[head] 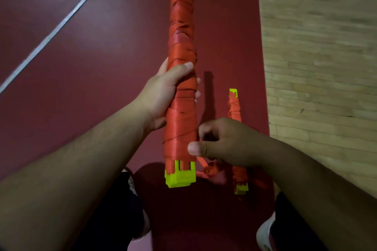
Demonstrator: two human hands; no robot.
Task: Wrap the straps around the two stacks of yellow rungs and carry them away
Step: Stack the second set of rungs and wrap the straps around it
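Nearest the body, between two white shoes (265, 230), hangs the bright yellow plastic end (179, 175) of the first stack of yellow rungs (181, 36). This long bundle is bound almost end to end in orange woven strap (179, 120) and is held up off the floor, pointing away from the person.

The right hand (222, 142) is at this near end. Its thumb presses the last turn and its fingers are curled, the grip apparently pinched on the strap. A loose tail (206, 166) trails out beneath it.

Further up, the left hand (163, 91) has its grip clamped round the middle of the bundle and bears its weight.

Beyond the right hand, the second strapped stack (234, 108) lies on the dark red floor mat (102, 67), just beside the held one and apart from it. Pale wooden flooring (316, 47) lies to the right.

Wrapping looks all but done, and the step in hand seems to be securing the strap's end. Next, I judge, the tail needs tucking under a tight turn, and then the floor stack needs picking up before both are carried off.
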